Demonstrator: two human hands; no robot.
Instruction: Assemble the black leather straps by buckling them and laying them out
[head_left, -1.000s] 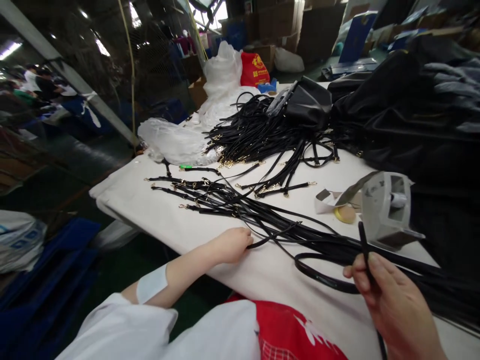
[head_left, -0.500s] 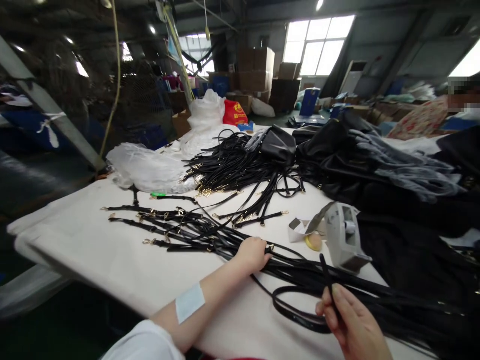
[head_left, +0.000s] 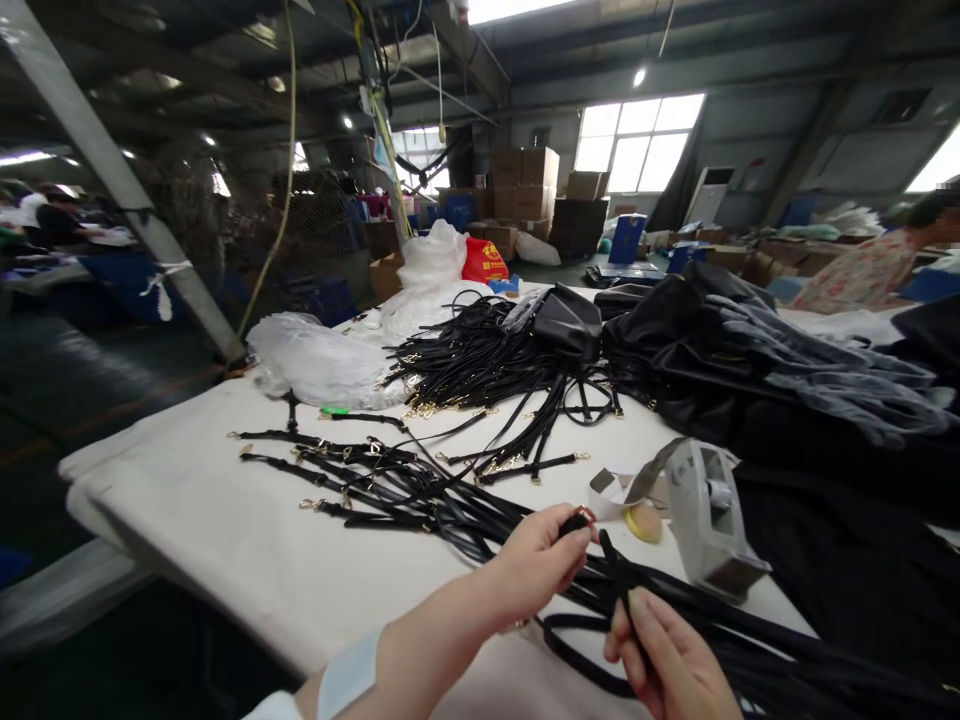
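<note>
My left hand [head_left: 541, 562] is closed on a black strap end with a small metal buckle [head_left: 586, 516], which pokes out past the fingertips. My right hand [head_left: 671, 655] pinches the narrow black strap [head_left: 616, 565], its tip pointing up beside the buckle. Whether tip and buckle touch I cannot tell. Under both hands runs a bundle of long black straps [head_left: 465, 535], with gold clasps fanned out at its left end. A strap loop [head_left: 574, 650] lies below my hands.
A grey tape dispenser [head_left: 709, 520] and a yellow tape roll [head_left: 643, 522] stand right of my hands on the white table [head_left: 225, 530]. Behind lie a heap of black straps [head_left: 480, 350], clear plastic bags [head_left: 322, 360] and black material [head_left: 750, 390]. A person [head_left: 862, 265] is at far right.
My left hand has lifted from the strap bundle and moved right, bringing the buckle close to the strap tip in my right hand. The camera view has tilted up slightly.
</note>
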